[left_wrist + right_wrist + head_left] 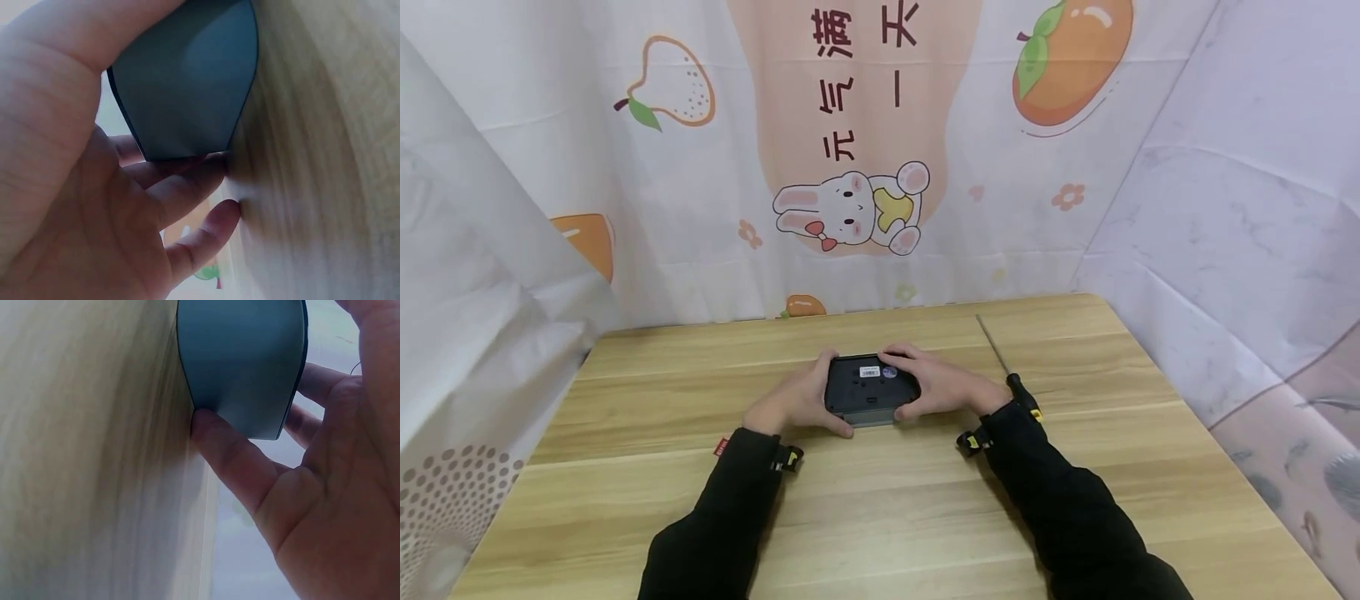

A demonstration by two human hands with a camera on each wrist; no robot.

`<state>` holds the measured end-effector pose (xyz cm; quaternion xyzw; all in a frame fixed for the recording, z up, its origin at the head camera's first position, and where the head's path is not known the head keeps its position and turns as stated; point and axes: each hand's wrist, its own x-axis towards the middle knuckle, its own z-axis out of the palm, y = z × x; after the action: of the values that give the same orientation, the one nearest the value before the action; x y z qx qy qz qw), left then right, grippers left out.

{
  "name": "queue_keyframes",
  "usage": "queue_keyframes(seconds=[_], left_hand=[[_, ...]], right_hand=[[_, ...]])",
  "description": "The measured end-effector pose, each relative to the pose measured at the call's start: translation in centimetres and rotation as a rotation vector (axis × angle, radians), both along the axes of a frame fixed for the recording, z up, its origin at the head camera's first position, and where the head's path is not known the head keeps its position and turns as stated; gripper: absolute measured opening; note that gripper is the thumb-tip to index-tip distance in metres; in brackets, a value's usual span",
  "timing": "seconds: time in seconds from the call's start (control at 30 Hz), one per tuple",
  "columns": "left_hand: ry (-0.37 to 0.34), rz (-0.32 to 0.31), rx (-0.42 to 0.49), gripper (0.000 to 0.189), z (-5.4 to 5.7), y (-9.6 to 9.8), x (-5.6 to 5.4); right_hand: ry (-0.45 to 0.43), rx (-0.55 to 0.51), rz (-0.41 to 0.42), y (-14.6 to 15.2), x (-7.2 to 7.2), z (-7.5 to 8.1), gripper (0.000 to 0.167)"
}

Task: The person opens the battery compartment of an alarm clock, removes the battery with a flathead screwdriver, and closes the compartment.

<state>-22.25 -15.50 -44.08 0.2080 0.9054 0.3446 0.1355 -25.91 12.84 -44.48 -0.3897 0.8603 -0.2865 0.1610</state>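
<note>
A dark, boxy device [850, 385] lies at the middle of the table with its black underside up. That face carries a white barcode label [869, 372] and a round sticker [890, 372]. My left hand [801, 400] grips its left end, thumb at the near side and fingers round the far side. At the right end my right hand [942, 386] holds it the same way. The left wrist view shows a smooth grey side of the device [187, 87] close over the wood. From the right wrist, a fingertip [209, 422] presses low on the grey casing [244, 362].
A screwdriver [1014, 386] with a black and yellow handle lies right of the device, its shaft pointing away and its handle end beside the right sleeve. The wooden table [880, 517] ends at a printed curtain [700, 208] behind, with more cloth at both sides.
</note>
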Motion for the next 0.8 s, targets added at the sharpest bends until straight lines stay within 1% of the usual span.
queue_keyframes(seconds=[0.07, 0.2, 0.37, 0.57, 0.67, 0.8], left_hand=[[0.008, 0.005, -0.013, 0.117, 0.01, 0.15, 0.13], [0.013, 0.004, -0.011, 0.114, 0.12, 0.31, 0.30], [0.013, 0.019, -0.026, 0.114, 0.13, 0.14, 0.48], [-0.037, 0.008, -0.052, 0.116, -0.20, 0.26, 0.78], [-0.060, 0.032, -0.055, 0.119, -0.18, 0.37, 0.90], [-0.050, 0.051, -0.046, 0.120, -0.13, 0.30, 0.88]], right_hand=[[0.000, 0.003, 0.000, -0.01, -0.01, -0.06, 0.098], [-0.009, 0.008, -0.006, 0.02, -0.04, -0.12, 0.098], [-0.010, -0.009, 0.003, -0.12, -0.12, -0.15, 0.098], [-0.027, -0.008, 0.004, 0.11, -0.06, -0.31, 0.098], [-0.035, -0.012, 0.002, 0.18, 0.00, -0.33, 0.098], [-0.032, -0.014, -0.003, 0.16, -0.10, -0.43, 0.098]])
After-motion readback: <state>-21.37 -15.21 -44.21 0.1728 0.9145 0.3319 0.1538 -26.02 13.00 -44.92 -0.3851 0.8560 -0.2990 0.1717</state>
